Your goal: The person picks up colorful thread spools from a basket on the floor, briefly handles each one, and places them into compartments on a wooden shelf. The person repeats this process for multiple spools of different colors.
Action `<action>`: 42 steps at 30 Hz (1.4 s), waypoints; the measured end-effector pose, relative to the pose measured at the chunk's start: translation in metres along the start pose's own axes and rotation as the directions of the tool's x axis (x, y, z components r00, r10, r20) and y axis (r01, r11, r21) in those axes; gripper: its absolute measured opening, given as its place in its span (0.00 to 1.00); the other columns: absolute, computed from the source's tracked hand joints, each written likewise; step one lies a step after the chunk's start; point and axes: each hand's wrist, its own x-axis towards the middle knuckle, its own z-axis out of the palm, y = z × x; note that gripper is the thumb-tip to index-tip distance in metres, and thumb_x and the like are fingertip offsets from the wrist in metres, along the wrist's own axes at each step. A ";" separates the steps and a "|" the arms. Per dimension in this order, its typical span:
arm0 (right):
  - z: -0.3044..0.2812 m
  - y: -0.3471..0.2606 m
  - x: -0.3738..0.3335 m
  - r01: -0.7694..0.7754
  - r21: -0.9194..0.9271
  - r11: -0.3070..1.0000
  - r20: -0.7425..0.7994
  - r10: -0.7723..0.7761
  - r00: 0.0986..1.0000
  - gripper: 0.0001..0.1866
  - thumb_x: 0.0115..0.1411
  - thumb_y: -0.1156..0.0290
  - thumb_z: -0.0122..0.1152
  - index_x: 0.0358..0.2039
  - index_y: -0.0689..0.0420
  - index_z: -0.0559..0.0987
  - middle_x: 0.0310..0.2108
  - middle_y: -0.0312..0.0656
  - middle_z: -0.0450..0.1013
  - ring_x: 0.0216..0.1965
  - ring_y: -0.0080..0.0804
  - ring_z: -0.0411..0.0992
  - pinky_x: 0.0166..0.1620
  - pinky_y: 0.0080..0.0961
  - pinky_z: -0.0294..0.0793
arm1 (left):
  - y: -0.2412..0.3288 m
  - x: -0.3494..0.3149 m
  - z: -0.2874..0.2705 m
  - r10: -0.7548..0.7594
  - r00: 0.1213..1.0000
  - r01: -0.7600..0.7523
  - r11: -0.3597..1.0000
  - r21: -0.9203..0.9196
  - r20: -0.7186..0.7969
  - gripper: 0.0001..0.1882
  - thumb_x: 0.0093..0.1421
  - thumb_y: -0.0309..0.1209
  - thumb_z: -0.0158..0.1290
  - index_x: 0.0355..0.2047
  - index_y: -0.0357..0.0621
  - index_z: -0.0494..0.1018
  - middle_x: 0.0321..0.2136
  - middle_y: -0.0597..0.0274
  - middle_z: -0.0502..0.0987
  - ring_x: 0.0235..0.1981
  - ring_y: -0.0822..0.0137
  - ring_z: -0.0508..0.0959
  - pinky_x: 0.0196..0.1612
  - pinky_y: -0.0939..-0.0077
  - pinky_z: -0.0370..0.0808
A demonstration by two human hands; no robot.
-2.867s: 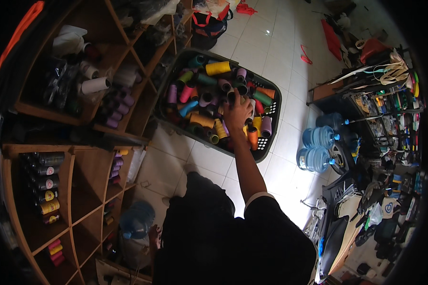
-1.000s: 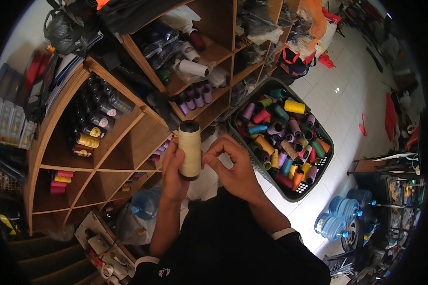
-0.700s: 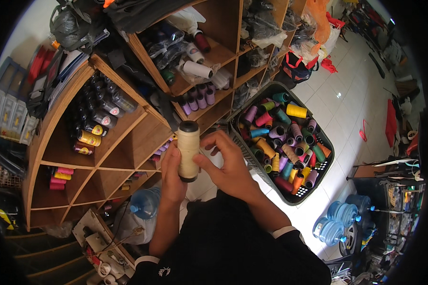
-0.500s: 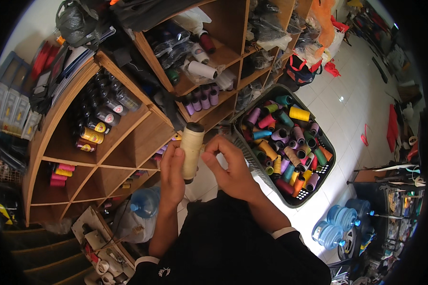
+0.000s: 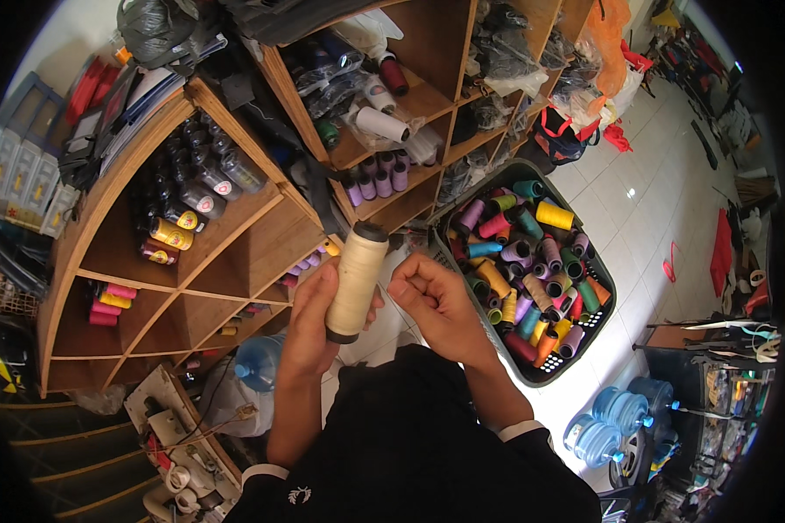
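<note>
A cream thread spool (image 5: 358, 281) with dark ends stands nearly upright in front of my chest, tilted a little to the right at its top. My left hand (image 5: 314, 307) wraps around it from the left, with fingertips showing on its far right side. Just right of the spool, my right hand (image 5: 440, 303) is closed, thumb pressed toward the curled fingers, without touching the spool. Any thread between those fingers is too fine to make out. To the right, a dark plastic basket (image 5: 545, 376) holds many thread spools (image 5: 539, 292) in mixed colours.
Wooden shelves (image 5: 227, 305) on the left hold dark, yellow and pink spools. Another wooden shelf (image 5: 392, 205) ahead carries purple spools and plastic bags. Blue water bottles (image 5: 595, 436) stand at lower right on the tiled floor (image 5: 641, 200); another bottle (image 5: 260, 362) is near my left forearm.
The cream spool has tilted rightward and shifted slightly right in my left hand. My right hand has moved a little right, away from it, its fingers more curled.
</note>
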 end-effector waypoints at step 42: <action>-0.021 -0.079 0.032 0.303 -0.724 0.619 0.293 -0.122 0.948 0.09 0.57 0.70 0.62 0.27 0.61 0.73 0.24 0.45 0.69 0.27 0.42 0.69 0.31 0.35 0.66 | 0.024 -0.011 0.019 0.444 0.869 -0.423 0.432 0.796 0.220 0.21 0.42 0.27 0.70 0.37 0.36 0.77 0.31 0.57 0.75 0.32 0.64 0.76 0.37 0.72 0.72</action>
